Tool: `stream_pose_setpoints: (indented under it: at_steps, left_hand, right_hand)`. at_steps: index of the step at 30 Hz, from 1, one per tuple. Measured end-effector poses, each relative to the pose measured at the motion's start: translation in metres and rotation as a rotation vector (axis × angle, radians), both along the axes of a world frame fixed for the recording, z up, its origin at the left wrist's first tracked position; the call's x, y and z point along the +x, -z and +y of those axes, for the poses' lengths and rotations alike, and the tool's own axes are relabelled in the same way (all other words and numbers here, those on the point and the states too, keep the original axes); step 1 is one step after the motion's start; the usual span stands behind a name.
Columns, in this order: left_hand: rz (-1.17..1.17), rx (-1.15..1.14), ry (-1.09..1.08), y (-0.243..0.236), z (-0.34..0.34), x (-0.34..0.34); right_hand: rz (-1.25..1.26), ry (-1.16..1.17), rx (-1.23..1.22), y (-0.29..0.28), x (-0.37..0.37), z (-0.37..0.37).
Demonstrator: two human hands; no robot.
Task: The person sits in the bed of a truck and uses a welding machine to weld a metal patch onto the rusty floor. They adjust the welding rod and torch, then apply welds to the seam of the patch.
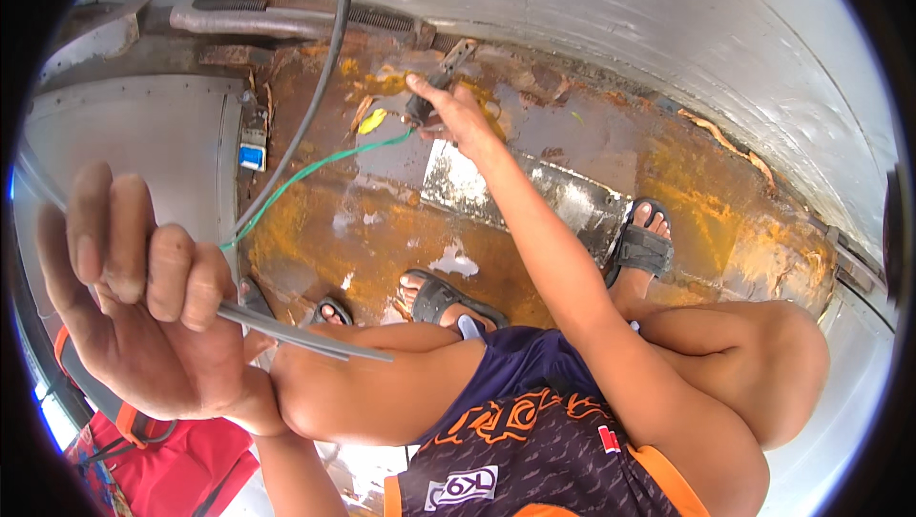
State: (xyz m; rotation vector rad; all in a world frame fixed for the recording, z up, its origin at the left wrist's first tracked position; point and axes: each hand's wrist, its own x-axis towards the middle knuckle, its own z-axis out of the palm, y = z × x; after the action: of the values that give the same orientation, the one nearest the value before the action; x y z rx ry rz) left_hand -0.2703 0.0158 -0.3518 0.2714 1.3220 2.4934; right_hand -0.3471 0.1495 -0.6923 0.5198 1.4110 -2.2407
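Note:
My right hand [456, 114] grips a dark tool [441, 73] with a black body and perforated metal end, low over the rusty floor. A thin green cable [310, 169] runs leftward from it. Raised close to the camera at the left, my left hand [157, 317] has curled fingers around thin grey rods or wires [305, 336], whose ends stick out to the right. A thicker grey cable [320, 78] hangs down behind that hand from the top.
The rusty floor [706, 193] bears a pale metal plate [520, 188] between curved metal walls [716, 31]. A blue-faced fitting [252, 156] is at left. My sandalled feet [639, 245] are below me; another person's foot [334, 314] shows beside them. A red bag [200, 465] lies lower left.

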Motion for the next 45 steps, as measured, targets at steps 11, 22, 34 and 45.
stream_pose_setpoints:
  at_steps: [11,22,34,45]
  left_hand:
    - [-0.058,-0.088,-0.095,0.01,-0.005,-0.008]
    - [-0.245,-0.575,0.241,0.086,0.04,-0.03]
    - [-0.414,-1.0,0.726,0.319,-0.003,0.054]
    - [-0.925,-0.794,0.244,0.33,-0.041,0.046]
  right_hand:
    - [0.022,-0.037,-0.018,0.007,0.013,0.007]
    - [0.192,-0.16,0.509,0.008,0.052,0.115]
    - [0.369,0.037,0.733,-0.034,0.003,0.178]
    - [0.505,0.025,1.048,-0.059,-0.011,0.142]
